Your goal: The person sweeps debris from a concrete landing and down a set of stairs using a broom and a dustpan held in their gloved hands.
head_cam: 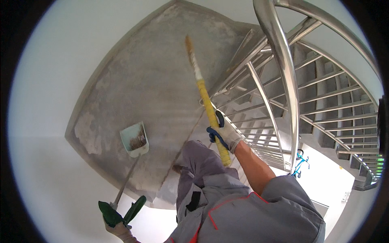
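My right hand point(223, 133), in a white glove with blue-coated fingers, grips a long yellow-wrapped stick point(206, 98). The stick runs away from me over the landing, turning white and then brown toward its far tip. I cannot tell whether that tip is bristles. At the lower left, my left hand point(118, 223) wears a glove with dark green fingers and holds the top of a thin dustpan handle point(129, 176). Its thumb sticks out to the side. The pale dustpan point(126, 138) at the far end of the handle rests on the concrete floor, with brown debris inside.
A stained concrete landing point(146, 79) spreads before me, bordered by a white wall point(54, 76). Along the right stands a stainless steel railing point(285, 66), with stairs point(258, 136) seen through it. Far below is a blue bicycle point(301, 164). My brown shoe point(177, 169) is near a step edge.
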Motion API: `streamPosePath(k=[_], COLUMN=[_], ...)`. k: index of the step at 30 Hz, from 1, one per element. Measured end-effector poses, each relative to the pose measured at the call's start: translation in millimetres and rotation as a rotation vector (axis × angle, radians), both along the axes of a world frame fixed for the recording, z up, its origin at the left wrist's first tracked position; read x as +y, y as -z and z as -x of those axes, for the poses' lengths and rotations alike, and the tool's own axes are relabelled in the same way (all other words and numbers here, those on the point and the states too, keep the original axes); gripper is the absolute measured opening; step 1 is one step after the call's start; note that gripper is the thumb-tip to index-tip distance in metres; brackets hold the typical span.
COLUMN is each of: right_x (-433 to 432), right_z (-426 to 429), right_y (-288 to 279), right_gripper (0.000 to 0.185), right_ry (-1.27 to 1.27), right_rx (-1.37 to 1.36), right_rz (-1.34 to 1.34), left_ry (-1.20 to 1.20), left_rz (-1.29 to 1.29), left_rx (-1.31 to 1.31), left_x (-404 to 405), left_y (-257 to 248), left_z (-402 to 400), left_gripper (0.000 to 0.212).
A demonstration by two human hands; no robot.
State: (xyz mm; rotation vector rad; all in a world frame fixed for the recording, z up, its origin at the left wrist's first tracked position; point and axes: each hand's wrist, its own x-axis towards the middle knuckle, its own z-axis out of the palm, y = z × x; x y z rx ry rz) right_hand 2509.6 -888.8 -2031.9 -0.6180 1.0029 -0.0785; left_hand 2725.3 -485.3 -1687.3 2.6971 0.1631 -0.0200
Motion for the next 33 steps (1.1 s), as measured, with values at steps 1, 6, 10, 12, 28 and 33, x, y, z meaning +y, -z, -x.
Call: streamPosePath(k=[1, 6, 10, 12, 28, 33], right_x=[1, 7, -48, -91, -325, -317], right_z=[-7, -47, -110, -150, -20, 41], right_y=[2, 25, 73, 80, 301, 283], right_gripper=[0.043, 0.029, 0.015, 0.012, 0.012, 0.015], right_ry=[0.073, 0.224, 0.419, 0.506, 0.487, 0.483], right_rx=[-0.014, 0.099, 0.149, 0.221, 0.673, 0.530], right_rz=[0.004, 0.145, 0.049, -0.014, 0.047, -0.205], left_ry=[0.003, 0.178, 0.116, 0.054, -0.118, -0.109], left_rz=[0.035, 0.101, 0.050, 0.013, -0.260, -0.284], left_rx=[0.029, 0.040, 0.001, -0.014, 0.007, 0.001], left_x=[-21, -44, -56, -63, -94, -98], left_y=[-1, 12, 18, 15, -47, -56], left_z=[2, -6, -9, -8, -23, -34], left_gripper=[0.051, 0.051, 0.048, 0.047, 0.038, 0.035])
